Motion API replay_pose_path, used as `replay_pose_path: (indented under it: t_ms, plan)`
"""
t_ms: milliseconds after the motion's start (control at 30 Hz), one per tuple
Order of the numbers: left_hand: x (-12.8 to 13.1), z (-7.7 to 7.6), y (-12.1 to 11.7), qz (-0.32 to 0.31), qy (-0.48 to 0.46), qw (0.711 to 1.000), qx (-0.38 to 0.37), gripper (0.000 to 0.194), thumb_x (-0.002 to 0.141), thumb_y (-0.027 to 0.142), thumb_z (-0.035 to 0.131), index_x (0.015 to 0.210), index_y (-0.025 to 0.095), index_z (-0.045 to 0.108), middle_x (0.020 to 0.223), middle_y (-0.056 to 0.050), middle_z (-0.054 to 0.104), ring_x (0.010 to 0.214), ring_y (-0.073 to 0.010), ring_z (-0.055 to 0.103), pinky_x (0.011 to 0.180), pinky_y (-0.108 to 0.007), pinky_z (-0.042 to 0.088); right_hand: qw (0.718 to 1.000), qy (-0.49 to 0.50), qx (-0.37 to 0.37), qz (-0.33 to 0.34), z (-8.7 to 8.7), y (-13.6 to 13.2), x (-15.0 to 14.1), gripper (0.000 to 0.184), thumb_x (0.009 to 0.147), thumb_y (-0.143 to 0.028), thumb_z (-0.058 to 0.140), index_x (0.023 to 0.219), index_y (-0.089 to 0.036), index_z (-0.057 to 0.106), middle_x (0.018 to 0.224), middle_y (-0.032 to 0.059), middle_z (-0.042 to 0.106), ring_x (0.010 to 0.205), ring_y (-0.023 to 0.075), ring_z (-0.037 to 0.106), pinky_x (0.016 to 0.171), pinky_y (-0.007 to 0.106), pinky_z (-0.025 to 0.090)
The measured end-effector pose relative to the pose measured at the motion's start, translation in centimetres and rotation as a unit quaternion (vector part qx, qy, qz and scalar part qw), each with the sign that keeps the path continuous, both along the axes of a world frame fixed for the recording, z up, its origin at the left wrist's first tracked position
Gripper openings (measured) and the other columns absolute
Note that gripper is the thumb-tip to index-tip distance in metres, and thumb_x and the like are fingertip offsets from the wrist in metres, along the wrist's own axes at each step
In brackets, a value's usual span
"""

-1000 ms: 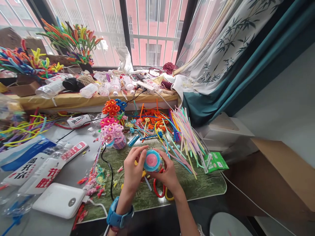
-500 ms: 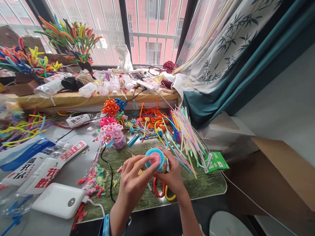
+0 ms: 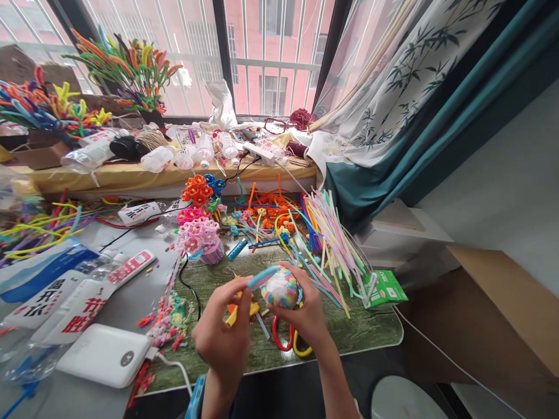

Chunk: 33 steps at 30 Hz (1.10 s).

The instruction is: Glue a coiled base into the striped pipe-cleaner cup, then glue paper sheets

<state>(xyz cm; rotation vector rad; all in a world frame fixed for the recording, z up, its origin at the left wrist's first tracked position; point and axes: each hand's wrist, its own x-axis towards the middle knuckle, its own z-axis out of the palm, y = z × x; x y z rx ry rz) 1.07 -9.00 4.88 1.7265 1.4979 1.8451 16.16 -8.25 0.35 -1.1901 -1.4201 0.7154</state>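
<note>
My right hand (image 3: 305,299) is closed around a small rounded pastel piece (image 3: 279,290), pale in the middle with blue, yellow and pink around its edge. In my left hand (image 3: 227,326) a blue disc (image 3: 263,277) is pinched by its rim and seen almost edge-on. The disc stands tilted at the left of the pastel piece; whether the two touch I cannot tell. Below my hands lie red and yellow loop handles (image 3: 283,337), probably scissors, partly hidden. Yellow scraps (image 3: 244,311) and a pale strip (image 3: 262,326) lie between my hands on the green mat (image 3: 349,334).
Pastel pipe cleaners (image 3: 334,238) fan out at the right, beside a green packet (image 3: 384,287). Pipe-cleaner flowers (image 3: 198,233) in a pot stand behind my hands. At the left are a white power bank (image 3: 105,355), a black cable (image 3: 196,291) and plastic bottles (image 3: 78,308).
My left hand has drawn back to the left, tilting the blue disc, pink-centred earlier, off the top of the pastel piece. The pale middle now shows. My right hand has hardly moved.
</note>
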Motion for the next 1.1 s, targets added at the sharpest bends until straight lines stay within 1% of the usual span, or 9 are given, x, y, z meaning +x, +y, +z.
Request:
replay_pose_path:
  t_ms: [33,100,200,267,367,533,667,800,1100]
  plan:
    - [0.26,0.47,0.03,0.013,-0.091,0.994,-0.065,0.008,0.087,0.024,0.068,0.095,0.022,0.071,0.078,0.002,0.074,0.060,-0.0116,0.066,0.058,-0.023,0.054,1.000,0.000,-0.001,0.006,0.00,0.00,-0.01,0.065,0.071,-0.036,0.084,0.130,-0.026,0.060,0.125,0.0077,0.065,0.114,0.0282,0.062,0.095,0.038,0.054]
    - [0.55,1.14,0.25,-0.031,-0.225,0.958,-0.176,0.020,0.083,0.038,0.072,0.090,0.020,0.071,0.068,0.003,0.070,0.049,-0.0098,0.058,0.046,-0.020,0.048,1.000,0.001,0.003,0.022,0.10,-0.02,-0.06,0.065,0.070,-0.035,0.084,0.130,-0.025,0.059,0.125,0.0081,0.065,0.115,0.0283,0.062,0.098,0.040,0.053]
    - [0.57,1.23,0.71,-0.092,-0.289,0.916,-0.261,0.031,0.071,0.043,0.080,0.083,0.017,0.071,0.072,-0.001,0.073,0.058,-0.0131,0.064,0.046,-0.020,0.048,0.999,0.001,0.014,0.041,0.43,-0.15,-0.18,0.069,0.068,-0.032,0.086,0.131,-0.026,0.058,0.126,0.0078,0.065,0.116,0.0287,0.061,0.099,0.041,0.052]
    - [0.49,0.87,0.91,-0.087,-0.283,0.915,-0.274,0.031,0.068,0.042,0.082,0.081,0.017,0.071,0.075,-0.002,0.074,0.063,-0.0139,0.066,0.048,-0.019,0.048,0.999,0.007,0.014,0.049,0.59,-0.26,-0.25,0.070,0.066,-0.031,0.087,0.130,-0.026,0.058,0.125,0.0072,0.065,0.116,0.0292,0.061,0.098,0.042,0.052]
    - [0.39,0.39,1.00,-0.089,-0.260,0.920,-0.280,0.030,0.069,0.042,0.082,0.081,0.018,0.069,0.070,0.000,0.071,0.057,-0.0115,0.062,0.047,-0.018,0.046,0.998,0.034,0.002,0.059,0.46,-0.37,-0.35,0.070,0.065,-0.029,0.087,0.129,-0.026,0.059,0.125,0.0070,0.065,0.115,0.0292,0.062,0.097,0.041,0.053]
    - [0.14,0.69,0.93,-0.139,-0.248,0.914,-0.290,0.031,0.074,0.045,0.078,0.088,0.018,0.071,0.077,-0.002,0.073,0.069,-0.0146,0.067,0.057,-0.020,0.052,0.994,0.086,-0.010,0.060,-0.26,-0.40,-0.32,0.073,0.065,-0.028,0.089,0.132,-0.029,0.057,0.130,0.0057,0.062,0.119,0.0286,0.060,0.100,0.040,0.050]
    - [-0.06,0.87,0.81,-0.190,-0.245,0.898,-0.312,0.037,0.071,0.042,0.081,0.099,0.019,0.071,0.081,-0.002,0.074,0.072,-0.0172,0.070,0.058,-0.022,0.054,0.995,0.085,-0.001,0.055,-0.27,-0.35,-0.08,0.075,0.065,-0.026,0.089,0.132,-0.031,0.056,0.133,0.0051,0.061,0.122,0.0283,0.058,0.102,0.040,0.048]
    - [-0.06,0.66,0.78,-0.187,-0.251,0.897,-0.312,0.032,0.076,0.043,0.078,0.096,0.019,0.072,0.094,-0.006,0.077,0.085,-0.0210,0.072,0.066,-0.024,0.056,0.995,0.079,0.008,0.060,-0.02,-0.32,0.12,0.074,0.066,-0.025,0.089,0.132,-0.033,0.057,0.131,0.0036,0.061,0.121,0.0268,0.058,0.101,0.038,0.048]
    - [-0.26,1.04,0.46,-0.207,-0.247,0.893,-0.313,0.033,0.078,0.042,0.076,0.101,0.019,0.074,0.099,-0.007,0.077,0.090,-0.0235,0.073,0.072,-0.027,0.058,0.996,0.073,0.017,0.048,-0.29,-0.32,0.46,0.074,0.066,-0.025,0.088,0.132,-0.032,0.056,0.130,0.0043,0.062,0.120,0.0278,0.060,0.101,0.039,0.048]
